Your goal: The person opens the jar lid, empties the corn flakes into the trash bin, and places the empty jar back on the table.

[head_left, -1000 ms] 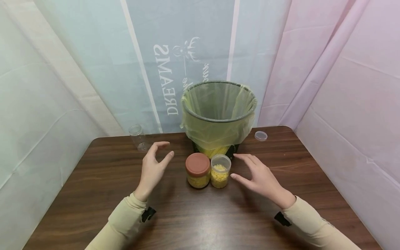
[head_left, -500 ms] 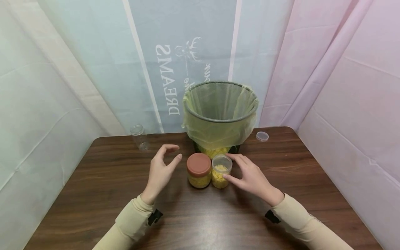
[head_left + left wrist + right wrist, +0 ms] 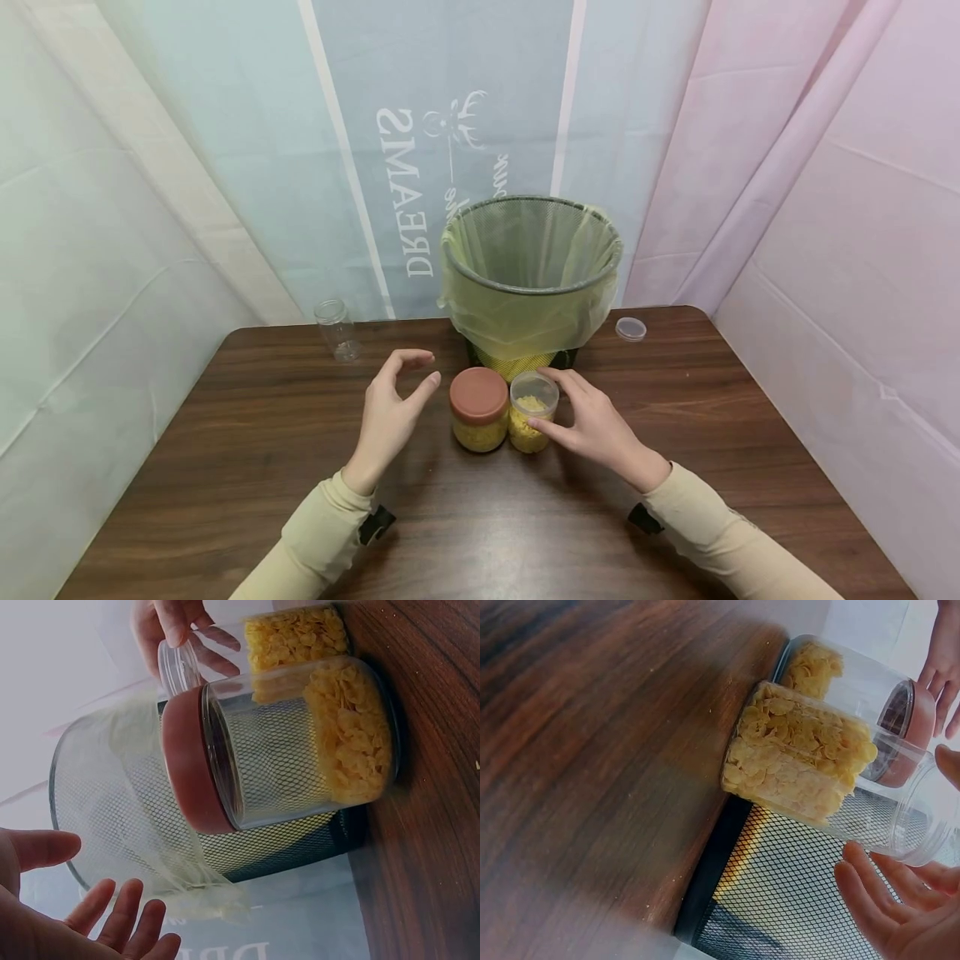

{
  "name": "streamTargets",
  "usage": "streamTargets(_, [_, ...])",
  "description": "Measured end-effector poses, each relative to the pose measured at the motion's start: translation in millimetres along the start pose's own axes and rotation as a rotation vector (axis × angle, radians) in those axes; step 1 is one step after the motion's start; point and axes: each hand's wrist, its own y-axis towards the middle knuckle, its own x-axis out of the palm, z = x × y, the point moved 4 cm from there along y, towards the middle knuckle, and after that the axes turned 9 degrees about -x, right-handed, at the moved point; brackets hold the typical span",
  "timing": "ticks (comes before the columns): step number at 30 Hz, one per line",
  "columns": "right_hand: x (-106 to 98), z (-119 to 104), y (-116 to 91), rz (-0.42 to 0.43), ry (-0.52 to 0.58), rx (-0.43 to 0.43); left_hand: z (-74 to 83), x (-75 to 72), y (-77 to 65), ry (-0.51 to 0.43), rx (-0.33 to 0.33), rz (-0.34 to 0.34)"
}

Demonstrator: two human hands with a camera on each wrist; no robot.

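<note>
A clear plastic jar (image 3: 534, 429) with yellow cornflakes (image 3: 795, 750) in its lower part stands lidless on the table. My right hand (image 3: 596, 427) is round its upper part, thumb on the near side and fingers behind. Right beside it on the left stands a glass jar (image 3: 259, 754) with a reddish-brown lid (image 3: 478, 393), also part filled with flakes. My left hand (image 3: 386, 421) hovers to the left of that lidded jar, thumb and fingers spread apart with nothing between them.
Behind the jars stands a mesh waste bin (image 3: 531, 312) with a pale yellow-green liner. An empty clear jar (image 3: 339, 332) is at the back left, a small clear lid (image 3: 631, 329) at the back right. Fabric hangs around the wooden table (image 3: 480, 533).
My right hand has moved left from beside the plastic jar to round it. My left hand has come rightward, nearer the lidded jar. Both jars stay in place.
</note>
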Motion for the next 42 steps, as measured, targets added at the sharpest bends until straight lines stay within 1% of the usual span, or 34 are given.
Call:
streamTargets(7, [0, -1, 2, 0.037, 0.029, -0.001, -2.0, 2.1, -0.5, -0.019, 0.013, -0.006])
streamTargets(13, [1, -1, 2, 0.076, 0.032, -0.014, -1.7, 2.8, -0.8, -0.036, 0.028, -0.005])
streamTargets(21, [-2, -1, 3, 0.079, 0.021, 0.013, -1.4, 5.9, -1.3, -0.036, 0.027, -0.019])
streamTargets(27, [-14, -6, 5, 0.100, 0.051, 0.007, 3.3, 9.0, -2.6, -0.036, 0.037, -0.024])
streamTargets(34, [-29, -12, 5, 0.123, 0.025, -0.014, 7.5, 12.2, -3.9, -0.035, 0.056, -0.020])
streamTargets(42, [-47, -22, 4, 0.163, 0.010, -0.047, 12.4, 19.2, -5.4, -0.045, 0.073, -0.037])
